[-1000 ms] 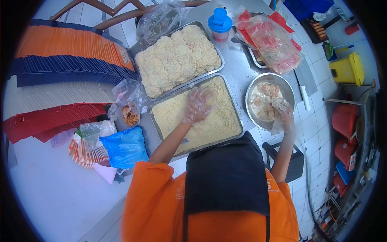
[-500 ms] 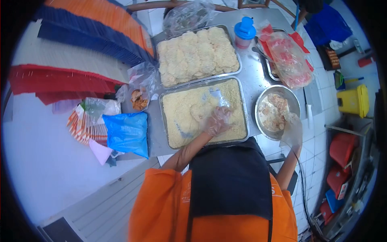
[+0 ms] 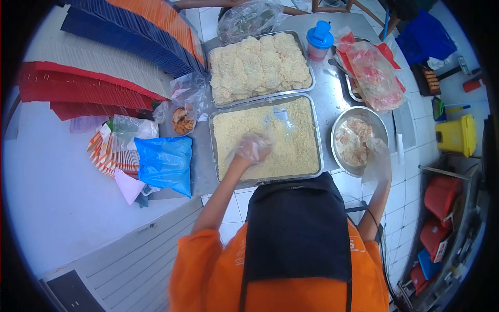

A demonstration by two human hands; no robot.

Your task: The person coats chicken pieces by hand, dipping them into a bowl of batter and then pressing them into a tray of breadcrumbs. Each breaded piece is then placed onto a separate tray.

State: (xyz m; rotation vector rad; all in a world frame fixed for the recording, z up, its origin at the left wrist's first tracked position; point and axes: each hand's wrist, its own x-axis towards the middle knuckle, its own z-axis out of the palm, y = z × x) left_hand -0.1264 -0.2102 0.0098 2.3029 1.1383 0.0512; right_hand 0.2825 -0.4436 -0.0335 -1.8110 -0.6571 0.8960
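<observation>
Crumbs (image 3: 299, 145) lie beneath the left hand (image 3: 253, 147) while the right hand (image 3: 378, 155) overhangs the bowl (image 3: 336, 151), both grips unclear.

left hand (image 3: 254, 147) blurred, hold unclear; orange shirt (image 3: 200, 265) cut off below

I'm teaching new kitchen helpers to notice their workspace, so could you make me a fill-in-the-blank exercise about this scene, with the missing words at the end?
1. The left hand is at the crumb tray, and the right hand is at the metal bowl, which stands to the tray's ______ in the picture.
2. The cup lid is ______.
3. The knife handle is ______.
4. The left sleeve is ______.

Missing words: right; blue; white; orange.
</observation>
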